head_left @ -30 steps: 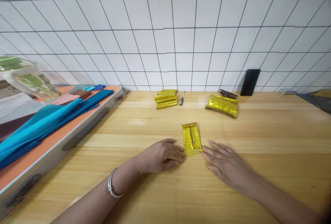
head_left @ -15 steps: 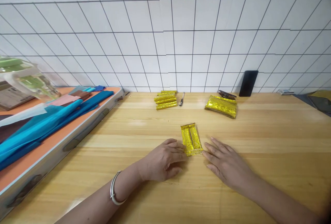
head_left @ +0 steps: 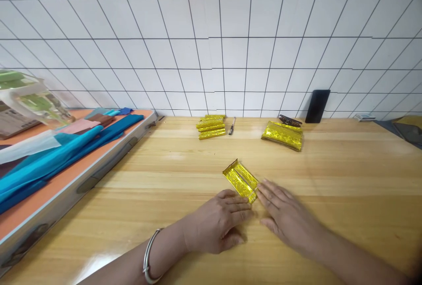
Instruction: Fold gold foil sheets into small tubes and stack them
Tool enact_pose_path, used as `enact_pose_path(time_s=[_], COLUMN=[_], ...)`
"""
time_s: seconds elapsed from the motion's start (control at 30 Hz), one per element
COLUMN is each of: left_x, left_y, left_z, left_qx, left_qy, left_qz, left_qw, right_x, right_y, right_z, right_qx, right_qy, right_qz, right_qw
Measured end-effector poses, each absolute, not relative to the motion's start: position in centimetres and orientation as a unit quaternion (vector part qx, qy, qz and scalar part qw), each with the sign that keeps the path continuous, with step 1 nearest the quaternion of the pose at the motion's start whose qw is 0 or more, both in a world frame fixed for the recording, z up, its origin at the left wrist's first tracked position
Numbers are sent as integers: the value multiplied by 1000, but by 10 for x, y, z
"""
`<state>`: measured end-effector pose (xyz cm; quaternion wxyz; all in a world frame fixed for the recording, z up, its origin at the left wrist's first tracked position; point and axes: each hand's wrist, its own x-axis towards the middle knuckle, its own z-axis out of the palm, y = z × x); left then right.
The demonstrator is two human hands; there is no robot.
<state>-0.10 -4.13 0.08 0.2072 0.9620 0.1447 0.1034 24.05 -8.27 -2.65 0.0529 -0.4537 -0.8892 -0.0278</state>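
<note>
Head view. A folded gold foil sheet (head_left: pixel 238 182) is lying slantwise on the table (head_left: pixel 148 179), between and just ahead of the two hands. The left hand (head_left: pixel 219 221) is resting with loosely curved fingers, its tips appearing to be touching the near corner; it is not gripping. The right hand (head_left: pixel 286 217) is lying nearly flat, fingers extended and ungripped, its tips meeting the right-hand edge.

Assessment: the step in hand appears to be squaring and pressing the folds. Good practice would be keeping one hand steadying the sheet while the other is running along each crease with light, even pressure; pushing hard from both sides would be risking buckling or wrinkling the foil.

Materials: the sheet is showing a shiny, embossed-looking gold face, with two long flaps facing each other across a dark narrow gap and a short folded band at the far end. Behind, slim gold rolls (head_left: pixel 211 132) are lying in a loose row beside a pen (head_left: pixel 232 127); farther right, a flat, layered gold stack (head_left: pixel 282 135) is glinting similarly. The table is presenting smooth, pale, striped wood grain.
</note>
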Motion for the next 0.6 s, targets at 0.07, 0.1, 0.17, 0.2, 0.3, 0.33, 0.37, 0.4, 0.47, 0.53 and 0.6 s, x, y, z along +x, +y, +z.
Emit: enact_pose_path(time_s=[0.07, 0.1, 0.17, 0.2, 0.3, 0.33, 0.37, 0.4, 0.47, 0.53, 0.6], left_x=[-1, -1, -1, -1, 0, 1, 1, 0, -4, -13, -25], left_y=[-41, -40, -39, -39, -40, -41, -42, -43, -41, -31, -16], left_z=[2, 2, 1, 1, 0, 0, 0, 0, -1, -3, -7], left_qx=[961, 960, 958, 956, 952, 951, 951, 952, 954, 948, 923], left_qy=[144, 145, 144, 143, 139, 136, 132, 124, 113, 135, 210], left_qz=[103, 103, 108, 110, 116, 116, 116, 117, 132, 180, 264], left_qw=[213, 217, 225, 229, 248, 252, 253, 253, 246, 227, 186], right_x=[237, 237, 239, 240, 246, 247, 249, 251, 255, 261, 269], right_y=[-88, -89, -89, -87, -79, -75, -71, -68, -62, -56, -51], right_z=[-28, -29, -30, -30, -27, -26, -24, -22, -20, -22, -27], right_qx=[-427, -420, -418, -419, -414, -410, -405, -400, -388, -373, -360], right_qy=[-903, -907, -907, -906, -905, -906, -907, -908, -910, -913, -916], right_qz=[2, 16, 41, 51, 79, 90, 101, 111, 127, 135, 134], right_qw=[44, 40, 39, 42, 52, 54, 56, 59, 72, 92, 118])
